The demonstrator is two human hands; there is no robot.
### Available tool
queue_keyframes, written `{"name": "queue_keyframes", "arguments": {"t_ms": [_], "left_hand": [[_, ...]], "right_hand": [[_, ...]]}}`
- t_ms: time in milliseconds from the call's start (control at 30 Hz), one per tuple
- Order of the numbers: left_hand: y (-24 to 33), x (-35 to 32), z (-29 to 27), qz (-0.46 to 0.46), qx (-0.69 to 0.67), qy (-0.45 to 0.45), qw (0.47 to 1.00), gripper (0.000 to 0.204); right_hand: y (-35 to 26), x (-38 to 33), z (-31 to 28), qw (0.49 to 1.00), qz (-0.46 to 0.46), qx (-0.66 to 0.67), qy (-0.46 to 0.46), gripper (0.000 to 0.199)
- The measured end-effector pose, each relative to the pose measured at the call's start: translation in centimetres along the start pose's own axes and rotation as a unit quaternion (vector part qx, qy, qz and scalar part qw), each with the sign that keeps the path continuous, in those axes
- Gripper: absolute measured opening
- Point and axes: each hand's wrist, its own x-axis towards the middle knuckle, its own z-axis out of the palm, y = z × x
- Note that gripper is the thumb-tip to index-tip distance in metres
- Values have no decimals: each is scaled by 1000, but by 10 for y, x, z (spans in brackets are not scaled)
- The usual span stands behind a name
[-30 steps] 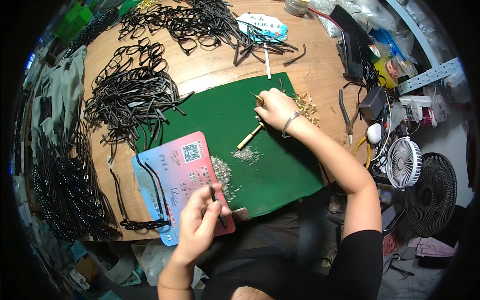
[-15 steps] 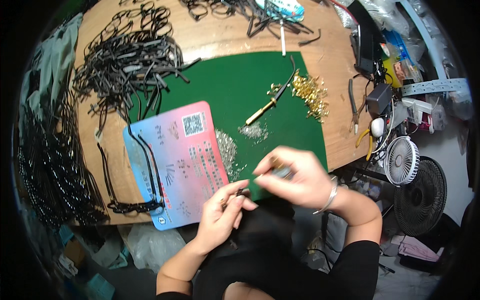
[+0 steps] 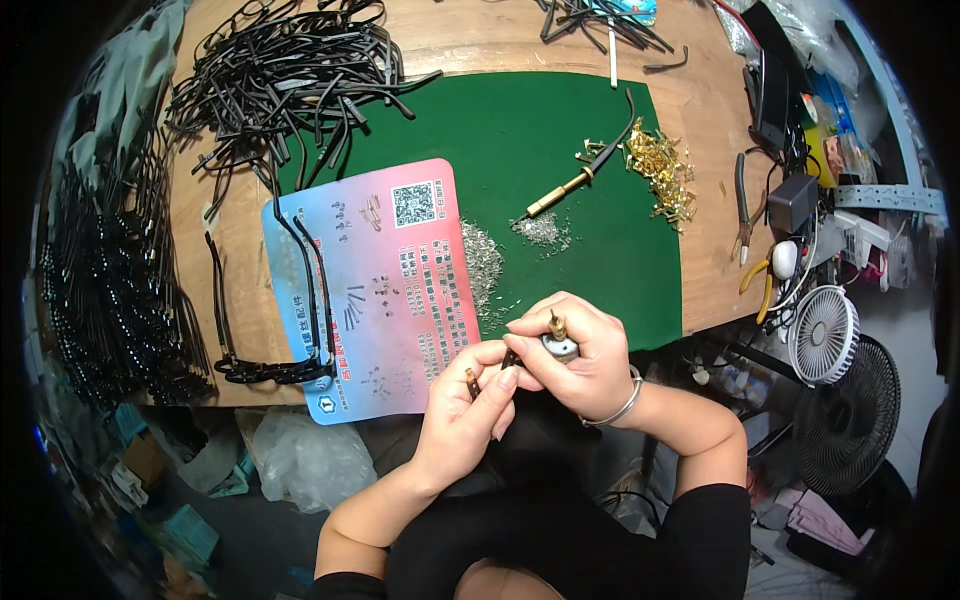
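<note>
In front of the table edge, my left hand [image 3: 460, 415] is closed on a dark eyeglass part [image 3: 511, 350]. A brown-tipped end [image 3: 472, 381] shows between its fingers. My right hand [image 3: 590, 370] curls around a small tool [image 3: 560, 342] with a brass tip and a round silvery body. Its thumb and index finger meet the eyeglass part beside my left fingertips; whether they pinch anything there is hidden. Just beyond, a pink and blue printed mat [image 3: 385, 300] lies partly over a green mat [image 3: 560, 120]. Small silver pieces [image 3: 484, 268] are heaped along its right edge.
A pair of black eyeglasses [image 3: 275, 372] rests across the printed mat's left edge. A tangled pile of frames [image 3: 290, 85] is behind. Gold pieces [image 3: 660, 175] and a brass-handled tool [image 3: 560, 194] lie at right. Pliers [image 3: 742, 210] and a white fan [image 3: 823, 335] stand farther right.
My right hand has moved left and down, and its fingertips have come together with my left hand at the dark part. The table appears higher in the view.
</note>
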Motion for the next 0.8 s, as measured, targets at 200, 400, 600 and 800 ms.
{"name": "queue_keyframes", "arguments": {"t_ms": [200,400,600,800], "left_hand": [[2,2,-5,-27,35,-31,999,20],[1,8,-8,-30,118,-40,992,25],[-4,2,-27,38,230,-14,972,29],[-7,11,-27,55,352,52,933,26]], "right_hand": [[-4,14,-22,923,278,222,-148,17],[15,23,-29,858,380,251,-236,27],[20,5,-39,965,73,-173,-181,43],[23,8,-30,857,26,-494,-143,65]]}}
